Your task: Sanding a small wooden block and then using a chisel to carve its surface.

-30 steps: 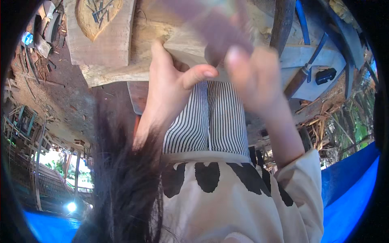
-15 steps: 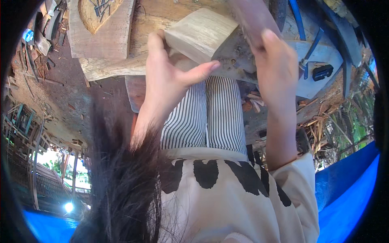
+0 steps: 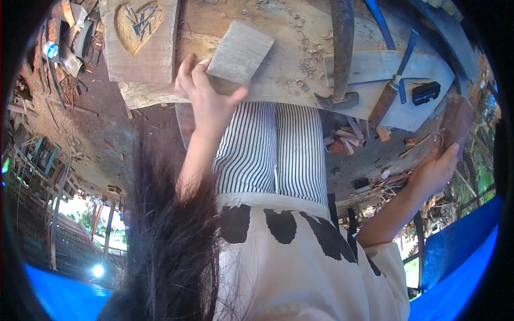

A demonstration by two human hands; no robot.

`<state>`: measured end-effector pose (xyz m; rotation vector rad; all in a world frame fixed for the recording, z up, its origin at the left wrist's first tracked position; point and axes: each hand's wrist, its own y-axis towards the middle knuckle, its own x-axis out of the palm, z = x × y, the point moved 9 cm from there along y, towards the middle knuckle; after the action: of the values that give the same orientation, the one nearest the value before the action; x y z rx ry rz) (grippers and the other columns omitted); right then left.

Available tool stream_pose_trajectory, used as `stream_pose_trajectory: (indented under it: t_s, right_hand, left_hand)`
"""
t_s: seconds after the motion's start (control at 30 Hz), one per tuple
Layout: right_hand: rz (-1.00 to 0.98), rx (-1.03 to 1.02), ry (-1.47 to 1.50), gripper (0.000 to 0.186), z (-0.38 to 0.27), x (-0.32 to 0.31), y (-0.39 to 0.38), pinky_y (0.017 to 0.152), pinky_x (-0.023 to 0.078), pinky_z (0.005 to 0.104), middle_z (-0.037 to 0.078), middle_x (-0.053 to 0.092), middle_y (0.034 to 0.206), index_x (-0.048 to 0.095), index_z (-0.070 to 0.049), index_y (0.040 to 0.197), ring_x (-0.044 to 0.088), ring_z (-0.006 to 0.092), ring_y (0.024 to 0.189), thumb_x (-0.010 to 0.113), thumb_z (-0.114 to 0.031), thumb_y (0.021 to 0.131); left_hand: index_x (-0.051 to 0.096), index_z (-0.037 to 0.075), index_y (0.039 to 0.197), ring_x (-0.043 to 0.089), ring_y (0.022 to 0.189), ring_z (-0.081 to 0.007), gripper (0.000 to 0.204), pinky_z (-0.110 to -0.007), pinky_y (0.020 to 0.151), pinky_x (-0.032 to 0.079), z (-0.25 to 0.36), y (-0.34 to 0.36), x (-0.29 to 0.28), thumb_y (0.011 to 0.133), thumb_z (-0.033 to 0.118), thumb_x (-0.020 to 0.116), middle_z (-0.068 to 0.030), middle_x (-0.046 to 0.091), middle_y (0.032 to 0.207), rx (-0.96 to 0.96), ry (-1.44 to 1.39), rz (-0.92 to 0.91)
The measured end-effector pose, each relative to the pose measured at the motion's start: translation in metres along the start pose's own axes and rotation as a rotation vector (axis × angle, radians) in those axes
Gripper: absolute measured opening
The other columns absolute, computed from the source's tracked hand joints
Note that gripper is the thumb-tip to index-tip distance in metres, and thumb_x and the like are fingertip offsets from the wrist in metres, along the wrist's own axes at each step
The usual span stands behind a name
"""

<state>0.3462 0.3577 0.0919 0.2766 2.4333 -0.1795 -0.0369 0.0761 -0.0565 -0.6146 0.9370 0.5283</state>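
A pale wooden block [image 3: 240,51] rests on the wooden bench [image 3: 289,21]. My left hand [image 3: 206,96] is at the block's lower-left side, fingers bent and apart, thumb out; I cannot tell whether the fingertips touch it. My right hand [image 3: 440,166] is out to the right beyond the bench, closed on a brown wooden bar [image 3: 455,120]. A hammer [image 3: 342,59] and a wooden-handled chisel [image 3: 385,99] lie at the bench's right. At the left, a board [image 3: 118,64] has a carved heart hollow with several nails [image 3: 142,24] inside.
A black object [image 3: 425,93] and a blue metal strip [image 3: 379,21] lie at the bench's right. Wood scraps [image 3: 350,139] litter the ground below. A blue bottle cap or container [image 3: 51,49] is at the far left. Blue tarpaulins [image 3: 460,251] hang at the lower sides.
The brown bar in my right hand has swung away from the block to the far right, uncovering the hammer. My left hand has shifted slightly, its grip looser, and the block lies flatter.
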Motion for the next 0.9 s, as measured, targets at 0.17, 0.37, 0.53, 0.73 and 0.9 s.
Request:
stream_pose_trajectory:
  t_s: [0.17,0.37,0.53,0.73,0.9]
  right_hand:
    - [0.071,0.03,-0.466,0.046,0.05,-0.027,0.023,0.086,0.05,0.0388,0.018,0.067,0.101,0.061,0.011,0.114,0.064,0.0262,0.093,0.054,-0.033,0.101]
    - [-0.405,-0.129,-0.953,0.042,0.145,-0.032,0.072,0.08,0.052,0.0354,0.018,0.071,0.095,0.066,0.007,0.111,0.069,0.0241,0.088,0.059,-0.033,0.097]
    - [-0.562,0.29,-0.979,0.04,0.106,-0.017,0.043,0.084,0.05,0.0345,0.015,0.072,0.101,0.068,0.001,0.115,0.067,0.0214,0.093,0.06,-0.034,0.096]
    - [-0.633,0.057,-0.657,0.044,0.073,0.086,-0.026,0.083,0.049,0.0352,0.014,0.067,0.097,0.061,0.003,0.116,0.063,0.0226,0.091,0.064,-0.035,0.094]
    - [-0.556,-0.169,-0.543,0.046,0.106,0.112,-0.036,0.082,0.049,0.0306,0.013,0.064,0.102,0.051,0.003,0.123,0.06,0.017,0.091,0.07,-0.026,0.092]
  left_hand:
    - [0.036,-0.007,0.13,0.028,0.127,-0.0416,0.102,-0.056,0.106,0.026,0.021,-0.001,-0.005,0.063,0.049,0.088,-0.0264,0.031,0.138,0.17,-0.14,0.186]
    - [0.027,-0.003,0.148,0.015,0.146,-0.0424,0.09,-0.056,0.118,0.015,0.075,0.011,-0.002,0.086,0.048,0.067,-0.0249,0.021,0.155,0.414,0.169,0.209]
    - [0.037,0.016,0.15,0.031,0.145,-0.0276,0.066,-0.047,0.119,0.017,0.088,0.021,0.017,0.086,0.01,0.054,-0.0086,0.034,0.156,0.369,0.303,-0.001]
    - [0.073,0.018,0.106,0.063,0.117,-0.0201,0.026,-0.035,0.102,0.045,0.085,-0.001,0.002,0.082,0.013,0.067,0.0013,0.072,0.113,0.753,0.003,0.057]
    - [0.07,0.014,0.111,0.064,0.115,-0.021,0.029,-0.037,0.102,0.046,0.091,-0.005,-0.008,0.083,0.012,0.066,-0.0023,0.071,0.114,0.776,-0.137,0.05]
